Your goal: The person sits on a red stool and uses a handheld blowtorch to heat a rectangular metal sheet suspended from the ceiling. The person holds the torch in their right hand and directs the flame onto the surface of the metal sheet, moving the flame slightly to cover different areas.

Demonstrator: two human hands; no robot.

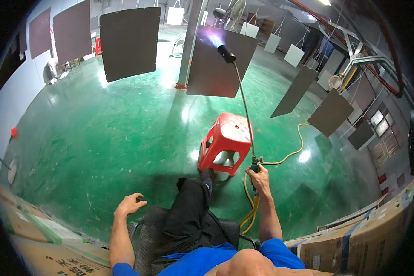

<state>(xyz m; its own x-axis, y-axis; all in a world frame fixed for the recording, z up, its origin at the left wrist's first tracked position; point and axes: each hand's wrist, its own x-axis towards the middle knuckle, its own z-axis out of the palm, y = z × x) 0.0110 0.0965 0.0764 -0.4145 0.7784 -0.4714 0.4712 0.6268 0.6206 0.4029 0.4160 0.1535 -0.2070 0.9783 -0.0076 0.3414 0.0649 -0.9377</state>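
Note:
My right hand [259,177] grips the handle of a long gas torch [245,108]. Its thin wand rises to a black nozzle [226,54], where a bluish flame [210,35] plays on a dark hanging panel [215,69]. A yellow hose [290,154] runs from the handle across the floor and loops down by my leg. My left hand [129,204] hovers open, palm down, over the armrest of the mesh chair [147,234] I sit in. My leg in black trousers [188,216] stretches toward a red plastic stool [227,140].
More dark panels [129,42] hang from wires left and right over a glossy green floor [101,138]. A grey pillar [188,46] stands behind the heated panel. Cardboard boxes [363,239] line the lower right and the lower left [27,230].

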